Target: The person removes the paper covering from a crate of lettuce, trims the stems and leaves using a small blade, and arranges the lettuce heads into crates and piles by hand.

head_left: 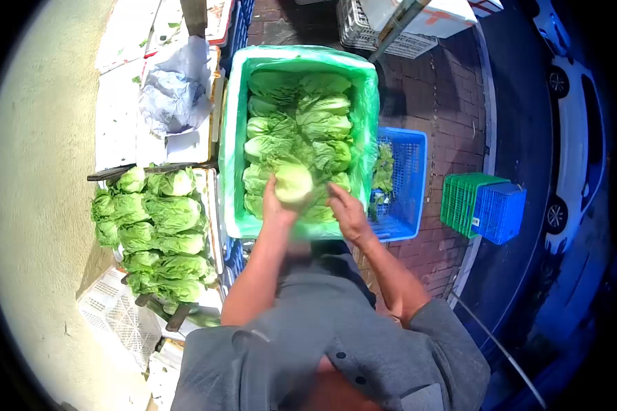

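My left hand [280,205] is closed around a head of lettuce [293,183], its pale cut base turned up toward me. The lettuce is above the near part of a box lined with green plastic [233,147]. Two columns of lettuce heads [328,127] lie inside that box. Just right of the held head, my right hand [349,216] has its fingers curled together near the box's near right corner. A thin, blurred shape seems to run from those fingers toward the lettuce, too unclear to name.
On the left, more lettuce heads [175,214] are stacked beside white foam boxes [116,120] and a crumpled plastic bag [176,85]. A blue crate [418,181] with leaf scraps stands at right. Farther right are a green crate [463,202] and a white car [576,151].
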`<action>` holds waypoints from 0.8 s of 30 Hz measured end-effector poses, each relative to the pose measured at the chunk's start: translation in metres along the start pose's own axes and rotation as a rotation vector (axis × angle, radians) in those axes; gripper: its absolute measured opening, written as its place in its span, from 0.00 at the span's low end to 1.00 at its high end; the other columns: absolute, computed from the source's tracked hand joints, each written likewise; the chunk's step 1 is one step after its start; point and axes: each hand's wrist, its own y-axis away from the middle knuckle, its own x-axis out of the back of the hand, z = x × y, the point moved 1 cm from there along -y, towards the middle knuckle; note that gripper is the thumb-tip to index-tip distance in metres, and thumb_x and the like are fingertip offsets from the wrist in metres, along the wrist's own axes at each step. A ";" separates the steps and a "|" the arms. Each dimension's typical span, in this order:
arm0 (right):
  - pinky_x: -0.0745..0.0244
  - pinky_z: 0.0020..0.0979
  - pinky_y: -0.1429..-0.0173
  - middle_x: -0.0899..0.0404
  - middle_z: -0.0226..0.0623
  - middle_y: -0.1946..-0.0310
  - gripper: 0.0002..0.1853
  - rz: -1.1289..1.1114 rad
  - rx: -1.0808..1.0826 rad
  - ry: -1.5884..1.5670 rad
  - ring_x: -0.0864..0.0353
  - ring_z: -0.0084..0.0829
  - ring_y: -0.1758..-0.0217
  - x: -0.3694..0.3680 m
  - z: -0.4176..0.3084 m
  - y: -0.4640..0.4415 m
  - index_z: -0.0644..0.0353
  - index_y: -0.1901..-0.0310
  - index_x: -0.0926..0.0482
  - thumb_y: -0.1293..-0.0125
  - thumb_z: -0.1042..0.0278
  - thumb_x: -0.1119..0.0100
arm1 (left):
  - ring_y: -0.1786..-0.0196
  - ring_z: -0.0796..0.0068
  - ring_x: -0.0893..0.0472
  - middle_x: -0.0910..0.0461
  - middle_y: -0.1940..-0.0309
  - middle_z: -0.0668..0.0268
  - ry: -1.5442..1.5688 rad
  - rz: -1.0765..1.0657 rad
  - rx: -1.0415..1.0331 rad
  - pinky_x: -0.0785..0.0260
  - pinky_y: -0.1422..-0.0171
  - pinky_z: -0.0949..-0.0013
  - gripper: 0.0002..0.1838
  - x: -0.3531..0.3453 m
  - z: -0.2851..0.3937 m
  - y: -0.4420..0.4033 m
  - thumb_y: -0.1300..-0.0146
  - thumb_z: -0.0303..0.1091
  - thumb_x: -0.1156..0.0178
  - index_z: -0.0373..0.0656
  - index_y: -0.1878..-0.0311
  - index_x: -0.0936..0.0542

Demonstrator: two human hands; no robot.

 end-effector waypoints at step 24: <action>0.22 0.40 0.56 0.18 0.50 0.58 0.33 0.188 0.008 0.091 0.16 0.50 0.60 -0.022 -0.009 0.030 0.65 0.31 0.37 0.34 0.62 0.38 | 0.43 0.56 0.21 0.21 0.43 0.60 -0.065 0.026 -0.018 0.29 0.36 0.49 0.29 0.017 -0.052 -0.013 0.31 0.59 0.49 0.47 0.39 0.24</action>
